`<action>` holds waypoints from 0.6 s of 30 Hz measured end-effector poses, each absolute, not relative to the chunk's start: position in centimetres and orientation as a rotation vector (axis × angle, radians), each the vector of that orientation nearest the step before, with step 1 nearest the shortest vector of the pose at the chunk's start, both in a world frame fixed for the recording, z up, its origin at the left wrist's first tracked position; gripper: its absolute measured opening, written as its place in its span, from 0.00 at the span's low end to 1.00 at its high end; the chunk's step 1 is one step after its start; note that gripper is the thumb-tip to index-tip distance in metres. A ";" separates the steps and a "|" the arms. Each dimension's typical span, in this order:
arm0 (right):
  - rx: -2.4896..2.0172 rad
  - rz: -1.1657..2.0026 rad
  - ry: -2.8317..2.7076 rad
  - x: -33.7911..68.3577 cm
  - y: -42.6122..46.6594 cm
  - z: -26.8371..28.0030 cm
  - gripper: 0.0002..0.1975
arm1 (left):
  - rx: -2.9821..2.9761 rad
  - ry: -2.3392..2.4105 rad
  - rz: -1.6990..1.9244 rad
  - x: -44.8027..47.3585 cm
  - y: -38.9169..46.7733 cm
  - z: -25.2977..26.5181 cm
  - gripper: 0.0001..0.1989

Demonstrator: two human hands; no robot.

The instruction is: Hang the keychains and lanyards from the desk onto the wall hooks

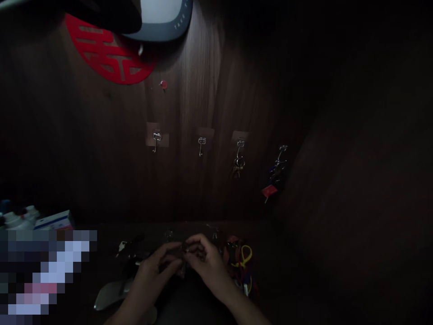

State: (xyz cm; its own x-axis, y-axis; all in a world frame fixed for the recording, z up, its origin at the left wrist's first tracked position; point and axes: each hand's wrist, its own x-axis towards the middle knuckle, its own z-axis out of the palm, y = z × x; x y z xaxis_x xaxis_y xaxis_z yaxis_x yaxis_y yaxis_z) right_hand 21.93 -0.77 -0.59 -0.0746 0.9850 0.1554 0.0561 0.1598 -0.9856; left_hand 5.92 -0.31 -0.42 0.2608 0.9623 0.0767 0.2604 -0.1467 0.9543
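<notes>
Both my hands meet low in the middle of the view over a dim surface. My left hand (157, 266) pinches one side of a small key ring (184, 248). From the other side, the curled fingers of my right hand (206, 258) grip it. A small metallic piece, perhaps a key, hangs below between the hands; its shape is too dark to make out. Loose keys (122, 246) lie to the left of my hands, and another small bunch of keys (215, 233) sits just behind the right one.
A wooden panel carries metal hooks (202, 142); one bears keys (238, 167), another a bunch with a red tag (269, 191). Caps (165, 27) hang above a red paper cut-out (111, 56). A cord tangle with a yellow loop (246, 256) lies right, a box (56, 220) left.
</notes>
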 end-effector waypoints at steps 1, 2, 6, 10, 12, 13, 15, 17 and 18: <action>-1.104 1.096 -1.377 22.0 -0.7 -0.6 0.10 | 1.607 1.162 0.952 5.9 -0.3 -0.4 0.16; -1.114 1.067 -1.393 22.0 -0.7 -0.6 0.10 | 1.607 1.166 0.951 5.9 -0.2 -0.5 0.16; -1.188 0.919 -1.548 22.2 -1.0 0.0 0.06 | 1.576 1.156 0.965 5.9 -0.1 -0.4 0.15; -1.216 0.887 -1.578 22.4 -1.1 0.4 0.09 | 1.552 1.118 0.970 5.8 -0.1 -0.1 0.12; -1.219 0.912 -1.575 22.4 -1.1 0.3 0.10 | 1.560 1.129 0.987 5.9 -0.2 0.1 0.11; -1.217 0.930 -1.570 22.3 -1.1 0.3 0.10 | 1.567 1.141 0.997 5.9 -0.3 0.2 0.10; -1.206 0.966 -1.562 22.2 -1.1 0.3 0.09 | 1.579 1.159 1.008 6.0 -0.4 0.4 0.10; -1.193 0.984 -1.562 22.1 -1.2 0.4 0.08 | 1.585 1.166 1.012 6.1 -0.5 0.6 0.10; -1.194 0.993 -1.560 22.0 -1.2 0.5 0.08 | 1.587 1.169 1.013 6.1 -0.6 0.7 0.10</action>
State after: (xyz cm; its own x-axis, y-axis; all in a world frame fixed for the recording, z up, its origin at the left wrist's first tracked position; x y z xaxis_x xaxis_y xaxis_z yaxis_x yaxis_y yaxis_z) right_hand 22.03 -1.23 0.45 -0.1220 0.9753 0.1841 0.2467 0.2095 -0.9462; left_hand 6.09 -0.56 0.69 0.2201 0.9701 0.1025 0.2396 -0.1556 0.9583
